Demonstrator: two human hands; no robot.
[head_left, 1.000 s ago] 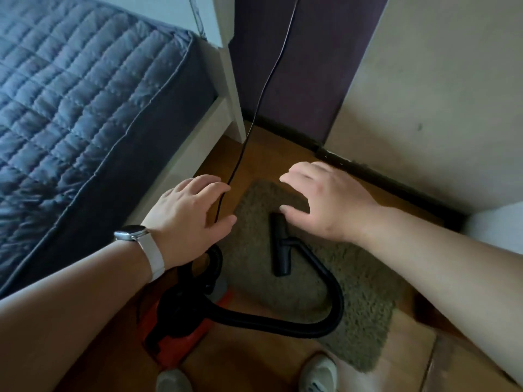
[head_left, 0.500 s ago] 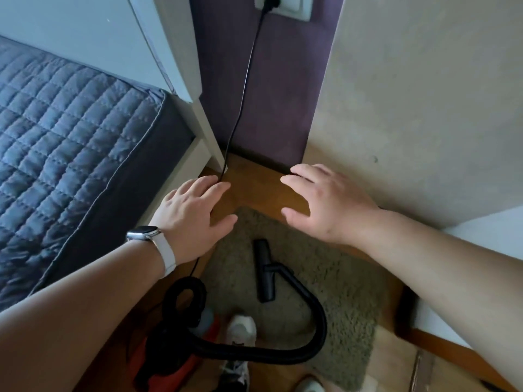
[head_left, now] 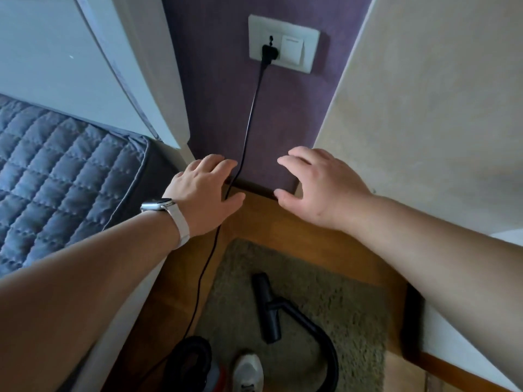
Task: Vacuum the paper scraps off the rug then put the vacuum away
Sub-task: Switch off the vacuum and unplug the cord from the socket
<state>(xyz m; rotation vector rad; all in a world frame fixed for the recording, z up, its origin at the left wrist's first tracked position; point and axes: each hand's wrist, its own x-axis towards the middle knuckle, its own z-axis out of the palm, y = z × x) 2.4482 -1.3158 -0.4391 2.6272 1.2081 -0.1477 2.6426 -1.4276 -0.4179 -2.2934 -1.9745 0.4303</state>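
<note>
Two empty hands, left hand (head_left: 202, 198) and right hand (head_left: 319, 185), grip wide; cord (head_left: 249, 123) between, plugged into outlet (head_left: 283, 43).

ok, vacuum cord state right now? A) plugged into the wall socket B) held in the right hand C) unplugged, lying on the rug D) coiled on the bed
A: the black plug sits in the wall socket, and the cord hangs down the purple wall past both open hands.

The rug (head_left: 334, 281) is shaggy olive pile — rough and matt. The floor (head_left: 283, 219) is smooth brown wood with a soft sheen. The vacuum nozzle (head_left: 266, 306) looks matt black plastic; the bed cover (head_left: 56, 171) is quilted blue-grey cloth — faintly glossy.
</note>
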